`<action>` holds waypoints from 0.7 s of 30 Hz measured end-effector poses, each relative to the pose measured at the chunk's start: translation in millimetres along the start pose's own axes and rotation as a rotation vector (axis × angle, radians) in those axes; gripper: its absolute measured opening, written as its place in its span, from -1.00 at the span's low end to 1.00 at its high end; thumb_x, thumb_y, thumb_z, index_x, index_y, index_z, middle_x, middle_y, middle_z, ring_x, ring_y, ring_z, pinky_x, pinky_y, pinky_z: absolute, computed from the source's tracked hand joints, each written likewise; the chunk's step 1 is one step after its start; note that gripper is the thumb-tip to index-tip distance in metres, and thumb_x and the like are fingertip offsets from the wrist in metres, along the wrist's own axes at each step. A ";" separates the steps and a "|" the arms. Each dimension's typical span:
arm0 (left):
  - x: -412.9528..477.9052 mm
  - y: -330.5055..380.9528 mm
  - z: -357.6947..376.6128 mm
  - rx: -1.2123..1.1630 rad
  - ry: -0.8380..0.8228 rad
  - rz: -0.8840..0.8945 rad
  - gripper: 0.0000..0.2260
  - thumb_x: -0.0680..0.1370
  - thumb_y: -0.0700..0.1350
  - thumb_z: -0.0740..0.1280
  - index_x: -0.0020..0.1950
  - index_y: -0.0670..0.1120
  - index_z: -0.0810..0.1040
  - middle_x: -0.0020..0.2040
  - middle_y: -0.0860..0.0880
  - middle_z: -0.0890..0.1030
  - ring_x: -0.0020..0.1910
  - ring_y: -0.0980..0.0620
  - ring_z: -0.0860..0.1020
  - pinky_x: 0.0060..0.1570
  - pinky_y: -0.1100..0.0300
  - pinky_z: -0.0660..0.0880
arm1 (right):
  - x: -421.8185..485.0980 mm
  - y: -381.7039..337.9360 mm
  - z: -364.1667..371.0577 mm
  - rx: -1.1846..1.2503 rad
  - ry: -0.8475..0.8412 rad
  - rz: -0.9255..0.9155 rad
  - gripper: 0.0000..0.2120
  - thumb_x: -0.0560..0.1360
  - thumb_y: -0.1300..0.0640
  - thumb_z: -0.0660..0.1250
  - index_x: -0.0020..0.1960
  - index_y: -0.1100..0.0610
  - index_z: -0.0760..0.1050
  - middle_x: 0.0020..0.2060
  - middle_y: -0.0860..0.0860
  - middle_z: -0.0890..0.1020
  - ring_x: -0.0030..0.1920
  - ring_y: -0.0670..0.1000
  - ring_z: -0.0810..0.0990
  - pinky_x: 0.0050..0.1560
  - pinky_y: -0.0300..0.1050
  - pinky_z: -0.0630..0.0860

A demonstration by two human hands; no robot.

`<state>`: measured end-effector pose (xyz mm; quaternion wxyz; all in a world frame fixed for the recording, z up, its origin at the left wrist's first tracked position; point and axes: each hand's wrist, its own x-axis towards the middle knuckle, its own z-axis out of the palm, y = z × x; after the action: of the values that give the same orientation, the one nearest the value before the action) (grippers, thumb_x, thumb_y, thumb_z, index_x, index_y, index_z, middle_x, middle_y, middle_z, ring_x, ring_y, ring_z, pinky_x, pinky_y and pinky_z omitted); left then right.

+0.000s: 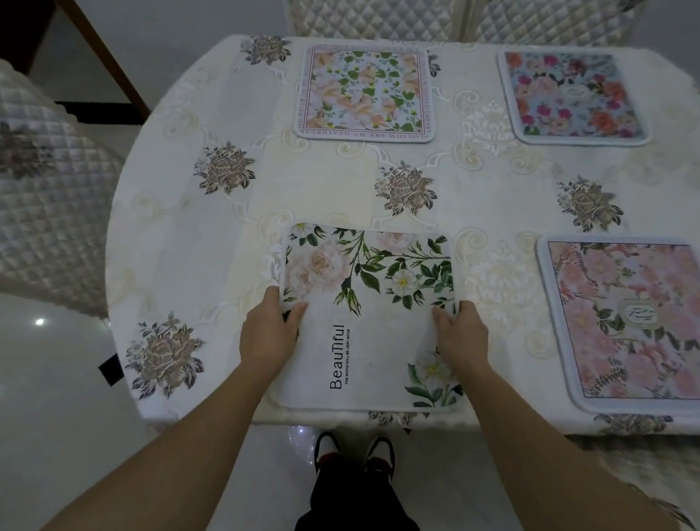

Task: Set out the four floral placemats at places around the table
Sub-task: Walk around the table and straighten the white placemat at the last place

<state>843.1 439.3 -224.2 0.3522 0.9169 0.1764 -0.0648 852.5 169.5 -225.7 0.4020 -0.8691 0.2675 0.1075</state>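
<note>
**Fourth placemat at the near edge, both hands on it**

The white placemat (pixel 367 321), printed with pale roses, green leaves and the word "Beautiful", lies at the near edge of the table (pixel 198 253), directly in front of the person. The left hand (pixel 269 332) holds its left edge, fingers lying on top and the thumb apparently tucked beneath. The right hand (pixel 461 341) does the same on the right edge. Whether the mat rests fully flat cannot be told; its left side looks slightly raised off the cloth.

Judgement: this is the last of the four mats, in the act of being placed. The next move calls for squaring it to the table edge, pressing it flat, then letting go with both hands.

To the right, the pink placemat (pixel 645 326) lies flat, its right side cut off by the frame. At the far side, the peach and green placemat (pixel 366 92) and the red and blue placemat (pixel 571 96) lie flat, well apart, each before a quilted chair (pixel 373 5).

Hidden or unclear: the border lettering on the far left mat is too small to read in full; the table's right part is out of view.
</note>
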 end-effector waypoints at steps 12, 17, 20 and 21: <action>13.3 -16.9 1.9 0.110 0.037 0.046 -0.70 0.55 0.05 0.39 -0.15 -0.11 0.37 -0.29 -0.07 0.48 -0.23 -0.18 0.50 -0.27 0.01 0.37 | 6.5 2.2 4.0 -0.090 0.033 0.021 -0.69 0.58 -0.02 0.27 0.11 0.24 0.42 0.00 0.16 0.56 0.01 0.17 0.52 -0.03 0.04 0.47; 10.4 -14.2 -0.3 0.191 0.055 0.025 -0.64 0.52 0.06 0.43 0.14 -0.16 0.48 0.01 -0.16 0.57 0.02 -0.21 0.51 -0.07 -0.08 0.46 | 5.1 -1.8 4.7 -0.142 0.075 0.026 -0.68 0.54 0.02 0.32 0.13 0.24 0.42 0.06 0.19 0.53 0.00 0.17 0.50 -0.03 0.05 0.47; 8.2 -6.0 2.1 0.349 0.105 0.149 -0.52 0.50 0.00 0.37 0.38 -0.10 0.38 0.27 -0.17 0.45 0.23 -0.19 0.43 0.12 -0.12 0.42 | 0.0 -7.5 11.6 -0.430 0.308 -0.247 -0.60 0.46 0.14 0.36 0.26 0.23 0.41 0.14 0.21 0.48 0.08 0.23 0.46 -0.02 0.12 0.49; 8.8 -1.3 4.9 0.380 0.093 0.226 -0.51 0.49 -0.04 0.33 0.40 -0.07 0.35 0.35 -0.14 0.41 0.31 -0.16 0.39 0.19 -0.13 0.40 | -1.0 -12.2 17.5 -0.478 0.330 -0.363 -0.56 0.45 0.18 0.35 0.30 0.23 0.40 0.18 0.21 0.49 0.13 0.23 0.46 0.02 0.13 0.49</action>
<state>850.8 439.4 -230.8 0.1699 0.9826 0.0732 -0.0149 858.9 189.6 -228.9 0.1509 -0.9778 0.1371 -0.0480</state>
